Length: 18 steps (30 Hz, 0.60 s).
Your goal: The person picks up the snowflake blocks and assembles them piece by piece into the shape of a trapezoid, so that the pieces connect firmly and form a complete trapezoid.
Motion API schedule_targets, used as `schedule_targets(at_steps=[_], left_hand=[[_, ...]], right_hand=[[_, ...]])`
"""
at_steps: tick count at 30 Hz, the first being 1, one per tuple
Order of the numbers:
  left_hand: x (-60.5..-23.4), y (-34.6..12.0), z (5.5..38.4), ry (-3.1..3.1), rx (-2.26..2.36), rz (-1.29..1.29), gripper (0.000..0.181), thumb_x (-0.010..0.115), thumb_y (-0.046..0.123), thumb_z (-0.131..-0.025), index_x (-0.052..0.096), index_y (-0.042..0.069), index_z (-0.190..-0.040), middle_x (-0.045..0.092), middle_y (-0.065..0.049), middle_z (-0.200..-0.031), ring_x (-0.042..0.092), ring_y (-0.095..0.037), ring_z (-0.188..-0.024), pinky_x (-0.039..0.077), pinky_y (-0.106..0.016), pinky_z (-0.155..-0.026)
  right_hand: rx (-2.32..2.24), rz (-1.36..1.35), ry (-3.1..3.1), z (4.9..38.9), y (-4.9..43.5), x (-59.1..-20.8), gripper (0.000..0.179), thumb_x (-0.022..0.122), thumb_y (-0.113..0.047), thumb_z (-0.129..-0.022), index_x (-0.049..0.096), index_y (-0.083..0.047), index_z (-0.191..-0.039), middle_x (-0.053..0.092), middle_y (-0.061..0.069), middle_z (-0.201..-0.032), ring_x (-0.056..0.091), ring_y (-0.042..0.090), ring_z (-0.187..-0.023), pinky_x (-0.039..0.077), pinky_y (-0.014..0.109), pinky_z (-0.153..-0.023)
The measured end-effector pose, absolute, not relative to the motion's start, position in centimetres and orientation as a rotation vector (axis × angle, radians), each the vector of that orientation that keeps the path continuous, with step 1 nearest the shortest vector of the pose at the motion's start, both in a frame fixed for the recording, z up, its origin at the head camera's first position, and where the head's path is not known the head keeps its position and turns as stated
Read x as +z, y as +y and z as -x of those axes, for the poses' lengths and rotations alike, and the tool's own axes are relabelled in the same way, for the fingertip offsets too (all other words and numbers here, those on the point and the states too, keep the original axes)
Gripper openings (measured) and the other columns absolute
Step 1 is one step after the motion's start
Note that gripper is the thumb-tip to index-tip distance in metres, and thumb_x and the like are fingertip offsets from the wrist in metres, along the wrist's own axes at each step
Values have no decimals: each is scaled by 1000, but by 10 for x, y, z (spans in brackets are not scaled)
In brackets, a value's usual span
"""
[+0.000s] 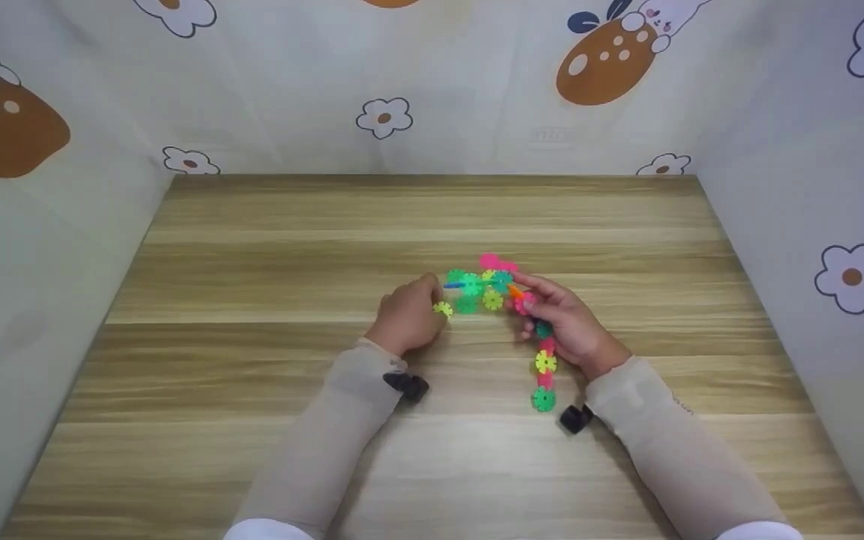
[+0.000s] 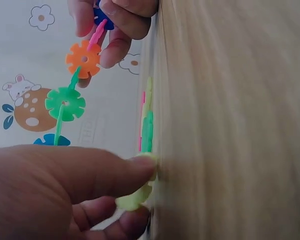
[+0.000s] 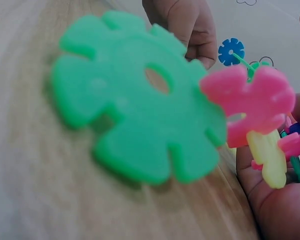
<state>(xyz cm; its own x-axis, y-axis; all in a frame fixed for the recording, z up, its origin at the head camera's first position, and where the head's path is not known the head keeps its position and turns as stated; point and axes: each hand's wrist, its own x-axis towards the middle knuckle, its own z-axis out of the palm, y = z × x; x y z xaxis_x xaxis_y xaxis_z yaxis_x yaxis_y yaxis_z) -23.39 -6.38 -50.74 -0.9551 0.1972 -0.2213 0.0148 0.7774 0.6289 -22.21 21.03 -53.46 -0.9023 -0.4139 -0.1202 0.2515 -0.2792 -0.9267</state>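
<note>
My left hand is low over the table, its thumb and fingers pinching a yellow slotted plastic disc at the tabletop. My right hand holds a chain of interlocked slotted discs between thumb and fingers. One end of the chain runs toward my left hand, with an orange disc, a green disc and a blue disc. The other end hangs toward my body, with a yellow disc and a green end disc. My right palm and fingers partly hide the chain's middle.
Several loose discs lie on the table just beyond the chain, among them a yellow-green disc, a green disc and a pink disc. Patterned cloth walls border the wooden table at the back and both sides.
</note>
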Motion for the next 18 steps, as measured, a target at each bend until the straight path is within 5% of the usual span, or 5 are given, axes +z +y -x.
schedule_targets(at_steps=[4, 18], left_hand=[[-507, -65, 235, 2594, 1288, -68, 13, 57, 6, -101, 58, 12, -112, 61, -8, -105, 58, -24, -84, 50, -36, -72], [-513, -62, 240, 2318, 1980, 74, 13, 50, 3, -102, 57, 3, -113, 57, -9, -99, 65, -27, -81, 53, -29, -64]], right_hand=[[-2207, 171, 1594, 222, 210, -534, 50, 55, -2, -106, 53, -12, -155, 75, 6, -110, 53, 13, -69, 58, 24, -68], [-2206, 104, 1614, 223, 209, -532, 53, 55, -1, -106, 48, -11, -158, 74, 9, -112, 53, 15, -69, 58, 25, -67]])
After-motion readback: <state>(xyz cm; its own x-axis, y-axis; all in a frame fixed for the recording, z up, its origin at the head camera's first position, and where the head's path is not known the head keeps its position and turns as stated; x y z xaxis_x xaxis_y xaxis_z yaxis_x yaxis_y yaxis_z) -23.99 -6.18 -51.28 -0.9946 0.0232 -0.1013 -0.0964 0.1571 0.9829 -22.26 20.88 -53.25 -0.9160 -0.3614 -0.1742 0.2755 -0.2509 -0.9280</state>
